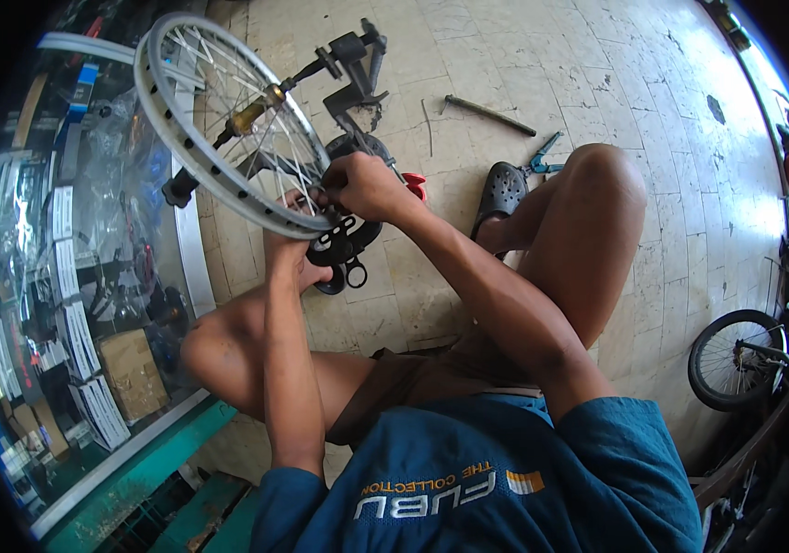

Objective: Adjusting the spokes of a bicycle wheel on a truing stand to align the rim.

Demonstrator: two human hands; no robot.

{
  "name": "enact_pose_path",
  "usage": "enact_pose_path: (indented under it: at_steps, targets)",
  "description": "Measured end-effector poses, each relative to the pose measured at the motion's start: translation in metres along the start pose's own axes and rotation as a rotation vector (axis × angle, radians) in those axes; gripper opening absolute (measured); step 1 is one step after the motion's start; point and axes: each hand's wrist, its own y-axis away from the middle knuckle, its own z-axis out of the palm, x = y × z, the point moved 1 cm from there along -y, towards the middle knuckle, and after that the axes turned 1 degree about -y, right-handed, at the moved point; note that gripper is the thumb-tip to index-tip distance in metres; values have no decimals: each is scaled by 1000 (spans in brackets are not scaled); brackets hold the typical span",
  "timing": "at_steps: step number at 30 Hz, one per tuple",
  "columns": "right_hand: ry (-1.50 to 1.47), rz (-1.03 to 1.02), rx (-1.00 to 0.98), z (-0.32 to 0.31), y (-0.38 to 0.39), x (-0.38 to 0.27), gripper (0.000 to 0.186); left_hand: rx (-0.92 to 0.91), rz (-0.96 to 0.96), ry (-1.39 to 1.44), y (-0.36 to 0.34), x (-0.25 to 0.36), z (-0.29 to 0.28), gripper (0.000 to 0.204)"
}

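A bare bicycle wheel, with a silver rim, thin spokes and a gold-coloured hub, is held tilted in a black truing stand. My left hand reaches round the near part of the rim, its fingers curled in among the spokes and partly hidden by the rim. Just to its right, my right hand has its fingers pinched together at the rim's edge. Whatever small thing lies between those fingers is too hidden to name. Below both hands shows a black metal part of the stand with round holes.
A glass display case with boxes and packaged parts runs along the left. On the tiled floor lie a hammer-like tool and teal-handled pliers, close to my grey clog. A red object sits behind my right wrist. Another bicycle wheel stands at right.
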Motion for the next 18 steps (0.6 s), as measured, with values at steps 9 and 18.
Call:
enact_pose_path:
  at_steps: [9,18]
  targets:
    - [-280,202,274,0,0,-14,24,289,254,-27,40,82,12,46]
    - [-675,207,383,-23,2,-2,26,41,450,-260,76,118,27,37]
